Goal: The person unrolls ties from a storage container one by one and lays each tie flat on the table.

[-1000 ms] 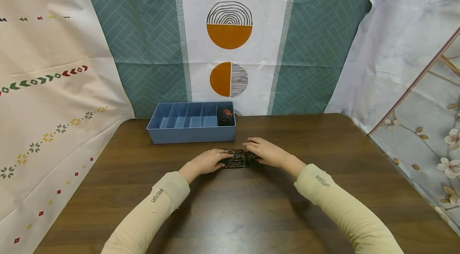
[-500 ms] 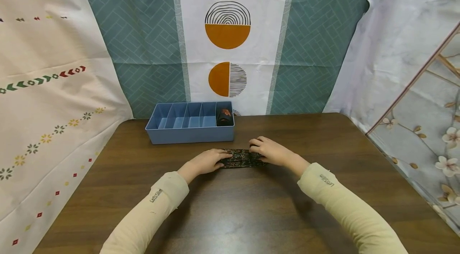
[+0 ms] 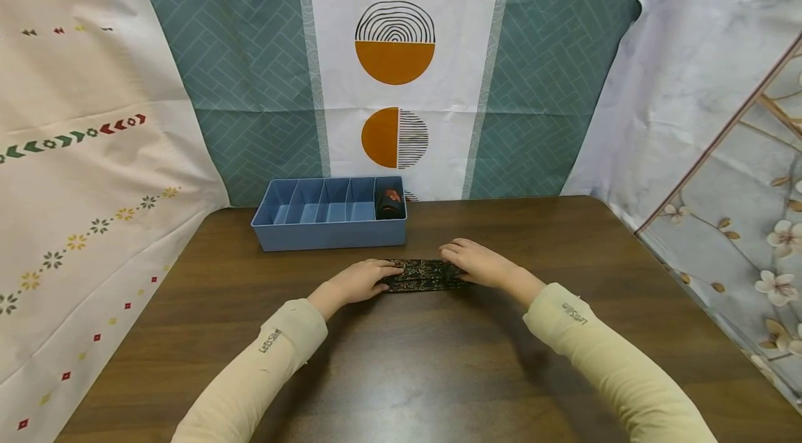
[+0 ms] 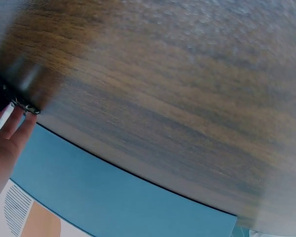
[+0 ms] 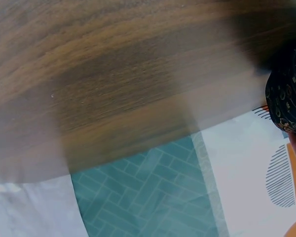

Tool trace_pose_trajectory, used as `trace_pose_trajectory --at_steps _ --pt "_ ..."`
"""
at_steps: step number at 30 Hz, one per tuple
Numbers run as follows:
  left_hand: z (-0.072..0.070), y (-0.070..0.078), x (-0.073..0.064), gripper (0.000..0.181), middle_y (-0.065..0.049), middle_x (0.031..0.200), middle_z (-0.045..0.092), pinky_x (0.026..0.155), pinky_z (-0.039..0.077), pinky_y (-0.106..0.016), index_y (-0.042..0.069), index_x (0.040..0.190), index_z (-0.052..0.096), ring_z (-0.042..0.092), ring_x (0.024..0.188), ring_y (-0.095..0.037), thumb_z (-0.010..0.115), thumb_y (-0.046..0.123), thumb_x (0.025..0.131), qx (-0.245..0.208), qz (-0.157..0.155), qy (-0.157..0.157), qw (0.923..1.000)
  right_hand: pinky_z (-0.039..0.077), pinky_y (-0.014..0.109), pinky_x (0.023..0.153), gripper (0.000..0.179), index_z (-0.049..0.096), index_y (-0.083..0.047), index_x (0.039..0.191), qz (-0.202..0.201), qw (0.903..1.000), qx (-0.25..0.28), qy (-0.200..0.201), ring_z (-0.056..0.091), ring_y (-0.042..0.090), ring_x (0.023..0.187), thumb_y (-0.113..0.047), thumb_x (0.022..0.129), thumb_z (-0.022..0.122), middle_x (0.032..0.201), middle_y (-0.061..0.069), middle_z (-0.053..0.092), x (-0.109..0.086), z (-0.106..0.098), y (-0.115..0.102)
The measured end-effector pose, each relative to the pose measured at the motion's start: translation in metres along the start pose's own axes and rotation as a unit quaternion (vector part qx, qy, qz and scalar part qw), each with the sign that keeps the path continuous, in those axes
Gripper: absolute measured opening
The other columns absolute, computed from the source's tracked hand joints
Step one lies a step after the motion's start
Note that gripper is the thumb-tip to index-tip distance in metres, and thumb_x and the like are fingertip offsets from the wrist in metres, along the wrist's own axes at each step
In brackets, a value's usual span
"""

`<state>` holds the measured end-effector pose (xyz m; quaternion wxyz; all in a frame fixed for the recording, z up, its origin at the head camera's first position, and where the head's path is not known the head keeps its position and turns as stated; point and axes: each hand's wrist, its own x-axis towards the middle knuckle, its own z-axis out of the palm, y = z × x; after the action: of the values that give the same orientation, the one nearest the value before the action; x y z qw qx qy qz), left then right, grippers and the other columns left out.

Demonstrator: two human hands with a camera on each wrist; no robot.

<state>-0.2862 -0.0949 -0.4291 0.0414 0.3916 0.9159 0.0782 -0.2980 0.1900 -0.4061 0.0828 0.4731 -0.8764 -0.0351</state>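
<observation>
A folded strip of black cloth with a gold pattern (image 3: 421, 276) lies on the table between both hands. My left hand (image 3: 357, 281) rests on its left end, fingers extended along the top and thumb at the near edge. At the other end, the fingers of my right hand (image 3: 481, 265) curl over the fabric. In the left wrist view, fingertips meet the edge of the black cloth (image 4: 19, 101). A rounded, puffed end of the black cloth (image 5: 286, 96) shows in the right wrist view, most of that hand being out of frame.
Behind the hands stands a blue divided box (image 3: 328, 235) with several compartments. Its rightmost compartment holds a dark rolled-up item with a red motif (image 3: 390, 205). Brown wood tabletop (image 3: 401, 359) extends around the hands, ending at patterned fabric hangings (image 3: 532, 81).
My right hand has moved to the right along the black cloth, and a longer flat stretch shows between the hands. My left hand has stayed on the left end.
</observation>
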Motion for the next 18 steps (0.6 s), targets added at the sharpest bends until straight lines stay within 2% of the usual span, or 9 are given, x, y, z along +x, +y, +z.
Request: trace_pose_trajectory --at_steps 3,7,18 --pt "0.000 0.000 0.000 0.044 -0.017 0.140 0.049 0.103 0.042 -0.046 0.010 0.137 0.051 0.048 0.128 -0.033 0.059 0.014 0.093 0.000 0.002 0.000 1.0000 0.049 0.038 0.092 0.040 0.060 -0.008 0.112 -0.006 0.9999 -0.016 -0.002 0.055 0.026 0.107 -0.012 0.077 0.078 0.119 0.010 0.058 -0.002 -0.001 0.001" --pt "0.000 0.000 0.001 0.044 -0.018 0.139 0.049 0.103 0.043 -0.046 0.010 0.136 0.052 0.048 0.127 -0.033 0.059 0.014 0.093 -0.001 0.005 -0.001 1.0000 0.050 0.038 0.088 0.042 0.065 -0.013 0.117 -0.006 0.9997 -0.022 -0.013 0.054 0.027 0.102 -0.010 0.077 0.077 0.119 0.012 0.056 -0.005 -0.003 0.001" --pt "-0.001 0.001 0.001 0.044 -0.017 0.140 0.049 0.104 0.042 -0.046 0.011 0.137 0.051 0.047 0.128 -0.033 0.058 0.015 0.094 -0.005 -0.002 -0.006 1.0000 0.048 0.042 0.094 0.037 0.063 -0.009 0.111 0.004 0.9991 -0.028 -0.030 0.055 0.030 0.110 -0.011 0.077 0.078 0.124 0.013 0.059 -0.012 -0.003 0.004"
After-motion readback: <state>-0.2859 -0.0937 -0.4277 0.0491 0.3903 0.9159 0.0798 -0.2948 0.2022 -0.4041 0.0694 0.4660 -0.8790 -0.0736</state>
